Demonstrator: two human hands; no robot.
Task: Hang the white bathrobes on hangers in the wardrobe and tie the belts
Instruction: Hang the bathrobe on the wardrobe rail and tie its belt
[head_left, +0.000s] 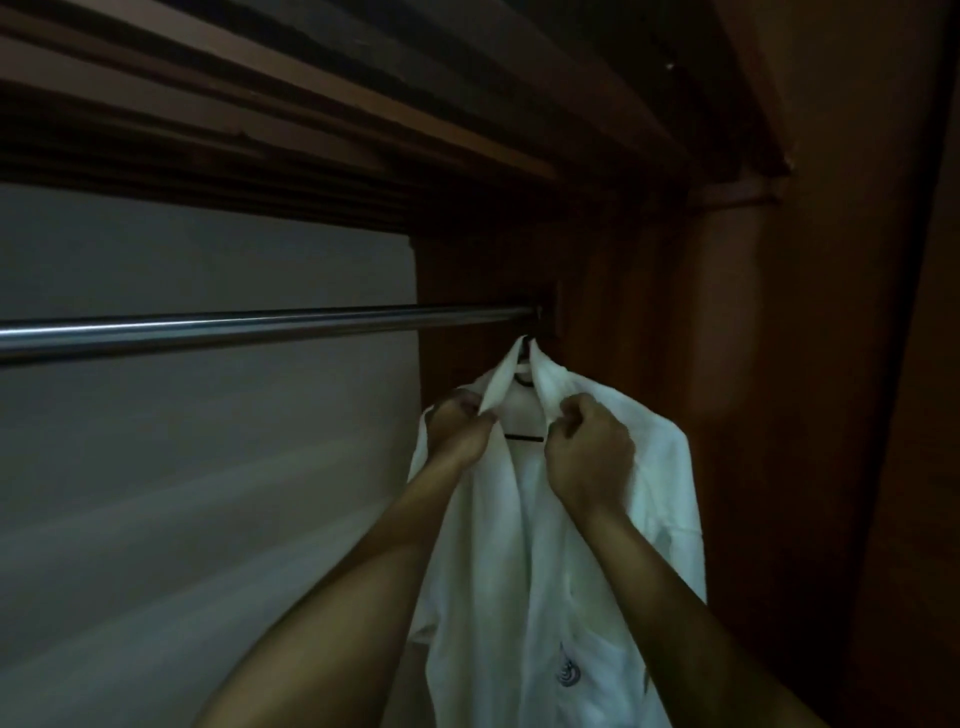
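Under the rod, at its right end, the robe hangs on what looks like a dark hanger. Left hand pinches the left lapel; right hand grips the right lapel.

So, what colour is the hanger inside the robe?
Black; the hanger shows at the robe's open collar, head view.

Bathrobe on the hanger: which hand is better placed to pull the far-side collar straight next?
Probably the right hand. It already grips the bathrobe collar on the side nearer the wardrobe wall, just by the hanger bar. The left hand pinches the opposite collar edge and would have to cross over.
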